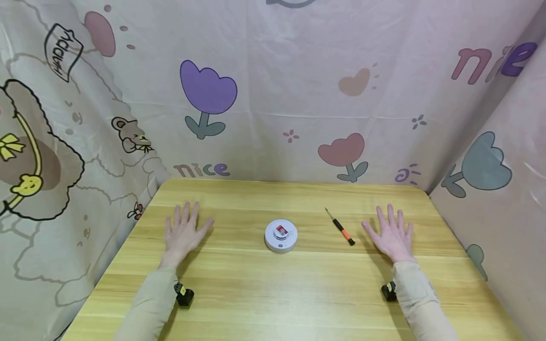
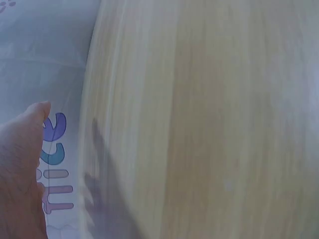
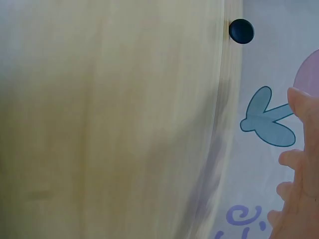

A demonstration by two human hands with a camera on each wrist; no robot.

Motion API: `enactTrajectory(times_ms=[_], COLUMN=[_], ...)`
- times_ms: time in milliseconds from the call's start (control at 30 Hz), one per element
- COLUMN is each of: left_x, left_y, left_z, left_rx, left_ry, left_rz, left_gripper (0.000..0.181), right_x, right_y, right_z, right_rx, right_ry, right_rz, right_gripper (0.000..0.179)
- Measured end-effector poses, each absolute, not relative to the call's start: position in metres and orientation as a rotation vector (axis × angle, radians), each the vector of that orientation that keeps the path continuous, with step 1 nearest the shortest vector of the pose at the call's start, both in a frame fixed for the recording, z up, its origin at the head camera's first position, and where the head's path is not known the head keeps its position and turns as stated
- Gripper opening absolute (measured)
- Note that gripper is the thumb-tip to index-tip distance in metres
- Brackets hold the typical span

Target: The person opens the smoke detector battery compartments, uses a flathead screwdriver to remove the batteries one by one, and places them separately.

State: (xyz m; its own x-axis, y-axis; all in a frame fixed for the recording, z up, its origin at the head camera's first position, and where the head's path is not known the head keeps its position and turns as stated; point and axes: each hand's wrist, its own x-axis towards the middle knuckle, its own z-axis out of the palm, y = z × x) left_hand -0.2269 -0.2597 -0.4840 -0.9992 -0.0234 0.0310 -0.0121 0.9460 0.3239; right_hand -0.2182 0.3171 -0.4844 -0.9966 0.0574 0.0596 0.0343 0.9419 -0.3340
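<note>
On the table's left side, my left hand (image 1: 183, 237) is spread with fingers straight and holds nothing. My right hand (image 1: 393, 237) is spread the same way at the right. Between them sits a round white smoke detector (image 1: 281, 236) with a small red and white label on top. A small screwdriver (image 1: 340, 228) with a black and orange handle lies slanted nearer to my right hand, its thin tip pointing away. The left wrist view has part of my left hand (image 2: 22, 164) at its left edge; the right wrist view catches the black screwdriver end (image 3: 241, 31).
A wooden table (image 1: 273, 293) fills the lower part of the head view. Behind it and at both sides hangs a pale curtain (image 1: 273, 85) printed with flowers, bears and words. Black wrist cameras (image 1: 185, 296) are strapped at both sleeves.
</note>
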Motion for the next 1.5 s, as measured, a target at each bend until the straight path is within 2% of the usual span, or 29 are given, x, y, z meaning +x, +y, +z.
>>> enactTrajectory(times_ms=[1500], left_x=[-0.208], left_y=[-0.185], left_z=[-0.494], left_rx=[-0.250], left_ry=[-3.017], left_rz=[-0.527], left_gripper=[0.084], right_x=[-0.198], right_y=[0.255], right_z=[-0.484], right_rx=[0.076], right_ry=[-3.036], right_rz=[0.681], right_gripper=[0.087])
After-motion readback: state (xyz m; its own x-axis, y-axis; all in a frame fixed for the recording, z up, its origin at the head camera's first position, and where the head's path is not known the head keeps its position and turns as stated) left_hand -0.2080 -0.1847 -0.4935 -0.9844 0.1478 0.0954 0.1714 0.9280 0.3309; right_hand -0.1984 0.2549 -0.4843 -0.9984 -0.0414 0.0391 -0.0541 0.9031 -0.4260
